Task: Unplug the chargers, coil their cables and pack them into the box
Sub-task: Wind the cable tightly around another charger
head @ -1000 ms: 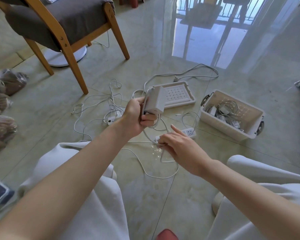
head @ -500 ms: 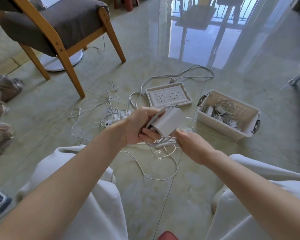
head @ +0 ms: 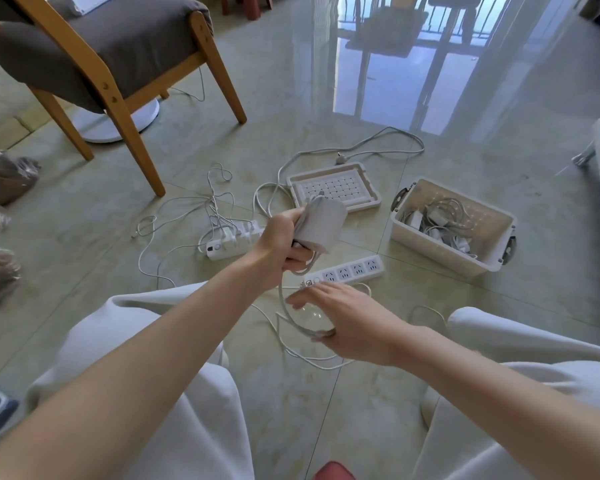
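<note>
While the left hand [head: 280,244] holds its grip round the grey charger [head: 323,223], the right hand [head: 349,320] spreads a wide grip against the cable [head: 293,322] loop; the box [head: 437,251] stands near.

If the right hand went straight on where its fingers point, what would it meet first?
Right hand: probably the grey cable hanging below the charger in the left hand; depth unclear.

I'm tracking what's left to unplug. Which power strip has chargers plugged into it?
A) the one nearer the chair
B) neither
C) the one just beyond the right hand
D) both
A: the power strip nearer the chair carries several white chargers with cables, while the strip by the right hand shows only bare sockets.
</note>
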Demonstrator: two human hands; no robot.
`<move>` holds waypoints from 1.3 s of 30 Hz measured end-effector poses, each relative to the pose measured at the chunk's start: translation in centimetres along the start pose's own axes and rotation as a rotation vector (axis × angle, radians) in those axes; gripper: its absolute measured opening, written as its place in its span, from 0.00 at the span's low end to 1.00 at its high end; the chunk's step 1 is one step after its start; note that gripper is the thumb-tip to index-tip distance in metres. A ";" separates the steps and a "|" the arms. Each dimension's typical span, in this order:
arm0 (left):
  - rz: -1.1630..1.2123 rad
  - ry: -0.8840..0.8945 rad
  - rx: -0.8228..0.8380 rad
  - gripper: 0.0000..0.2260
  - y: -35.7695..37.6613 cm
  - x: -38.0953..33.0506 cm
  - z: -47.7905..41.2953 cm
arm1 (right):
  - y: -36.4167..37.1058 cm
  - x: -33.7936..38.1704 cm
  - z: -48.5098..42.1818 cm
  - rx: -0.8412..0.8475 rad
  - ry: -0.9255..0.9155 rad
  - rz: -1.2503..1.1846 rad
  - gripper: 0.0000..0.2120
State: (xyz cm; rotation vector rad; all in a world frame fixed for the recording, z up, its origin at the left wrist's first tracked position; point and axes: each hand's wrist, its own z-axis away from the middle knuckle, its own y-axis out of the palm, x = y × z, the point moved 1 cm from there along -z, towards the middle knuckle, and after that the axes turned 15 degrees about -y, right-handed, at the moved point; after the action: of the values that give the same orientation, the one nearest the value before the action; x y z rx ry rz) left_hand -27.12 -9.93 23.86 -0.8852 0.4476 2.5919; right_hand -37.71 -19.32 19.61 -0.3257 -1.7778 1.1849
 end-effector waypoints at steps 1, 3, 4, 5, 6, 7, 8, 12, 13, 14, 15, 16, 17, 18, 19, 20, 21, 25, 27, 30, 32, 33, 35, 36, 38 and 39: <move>0.036 0.019 0.001 0.16 0.1 0.0 0.0 | 0.1 0.4 0.0 0.037 0.038 -0.060 0.26; 0.095 0.054 0.009 0.16 0.4 -0.1 0.1 | 0.1 0.9 0.2 0.115 0.108 -0.148 0.28; 0.113 0.065 0.012 0.16 0.5 -0.2 0.1 | 0.2 0.8 0.3 0.135 0.139 -0.202 0.29; 0.125 0.069 0.020 0.16 0.5 -0.3 0.1 | 0.2 0.8 0.3 0.131 0.158 -0.258 0.28; 0.130 0.067 0.033 0.16 0.6 -0.3 0.1 | 0.4 0.6 0.4 0.100 0.178 -0.294 0.27; 0.132 0.063 0.047 0.16 0.6 -0.4 0.2 | 0.4 0.5 0.4 0.060 0.204 -0.289 0.26; 0.130 0.061 0.057 0.16 0.7 -0.5 0.3 | 0.4 0.2 0.5 0.021 0.225 -0.220 0.26; 0.111 0.085 0.073 0.17 0.9 -0.5 0.5 | -0.4 -1.0 0.9 -0.160 0.171 0.208 0.20; 0.108 0.097 0.070 0.17 0.9 -0.5 0.5 | -0.5 -1.1 0.9 -0.206 0.100 0.213 0.16; 0.109 0.113 0.069 0.17 0.8 -0.5 0.4 | -0.5 -1.1 0.9 -0.230 0.021 0.189 0.12; 0.116 0.130 0.072 0.17 0.7 -0.5 0.2 | -0.4 -0.8 0.8 -0.212 -0.039 0.140 0.09; 0.129 0.147 0.079 0.17 0.5 -0.6 0.1 | -0.2 -0.4 0.8 -0.180 -0.075 0.085 0.08; 0.147 0.162 0.085 0.17 0.3 -0.7 0.0 | 0.0 0.0 0.8 -0.156 -0.094 0.034 0.09; 0.162 0.174 0.085 0.16 0.1 -0.8 -0.2 | 0.2 0.3 0.8 -0.156 -0.106 -0.002 0.12; 0.173 0.183 0.074 0.16 0.0 -0.8 -0.3 | 0.2 0.5 0.7 -0.175 -0.117 -0.039 0.14; 0.182 0.188 0.057 0.16 -0.1 -0.8 -0.5 | -0.1 0.7 0.6 -0.214 -0.131 -0.087 0.15; 0.199 0.189 0.042 0.16 -0.1 -0.7 -0.6 | -0.5 1.1 0.4 -0.273 -0.139 -0.146 0.15; 0.341 0.203 0.051 0.16 -0.4 -0.9 -0.8 | -2.2 3.0 0.3 -0.576 -0.031 -0.508 0.07; 0.388 0.203 0.081 0.15 -0.5 -1.1 -0.8 | -2.3 3.8 0.5 -0.575 0.038 -0.710 0.07; 0.419 0.184 0.115 0.15 -0.8 -1.3 -0.7 | -1.8 3.1 0.6 -0.446 0.166 -0.645 0.13; 0.437 0.150 0.172 0.14 -1.1 -1.5 -0.6 | -1.3 1.8 0.6 -0.244 0.192 -0.366 0.13; 0.429 0.117 0.211 0.14 -1.1 -1.5 -0.6 | -1.1 0.9 0.6 -0.155 0.184 -0.192 0.12; 0.326 0.040 0.273 0.14 -0.9 -1.3 -0.4 | -1.2 -1.1 0.9 -0.065 0.158 0.111 0.10; 0.238 -0.002 0.297 0.15 -0.6 -1.1 -0.3 | -1.4 -1.9 1.0 -0.059 0.155 0.215 0.09; 0.017 -0.080 0.339 0.15 -0.1 -0.6 0.2 | -1.8 -3.0 1.0 -0.080 0.125 0.379 0.08; -0.116 -0.105 0.358 0.15 0.0 -0.4 0.4 | -2.0 -3.4 1.0 -0.124 0.101 0.442 0.07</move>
State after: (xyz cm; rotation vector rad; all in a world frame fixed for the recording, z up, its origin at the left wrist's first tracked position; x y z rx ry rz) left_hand -27.05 -9.87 24.41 -0.6286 0.7748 2.3372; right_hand -36.22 -23.08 19.31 -0.8713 -1.7436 1.3332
